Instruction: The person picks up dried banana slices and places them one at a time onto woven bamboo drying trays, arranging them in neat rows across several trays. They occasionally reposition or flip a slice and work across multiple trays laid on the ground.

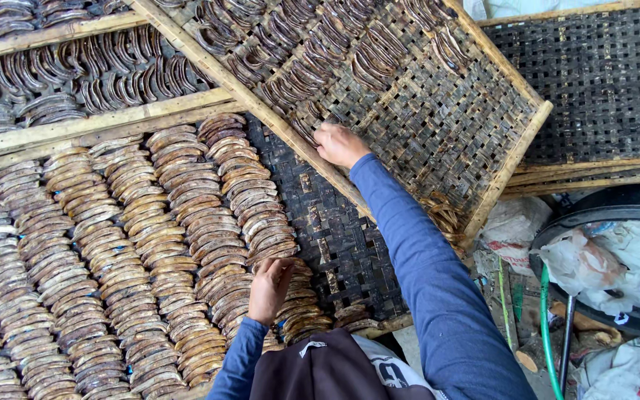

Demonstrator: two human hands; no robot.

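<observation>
A woven bamboo tray (350, 259) lies in front of me, packed with rows of curved, brown dried slices (135, 244). My left hand (270, 289) rests on the slices at the near right end of the rows, fingers curled over them. A second woven tray (475, 148) lies tilted across the first one, with dark curved slices (320, 59) spread over its far half. My right hand (341, 143) reaches onto that upper tray, fingers closed on some dark slices near its wooden frame. Both arms wear blue sleeves.
Another tray with dark slices (75, 74) sits at the far left. Bare woven trays (601, 81) are stacked at the right. A dark round tub (616, 215) with white plastic bags, a green hose (546, 333) and debris lie at the lower right.
</observation>
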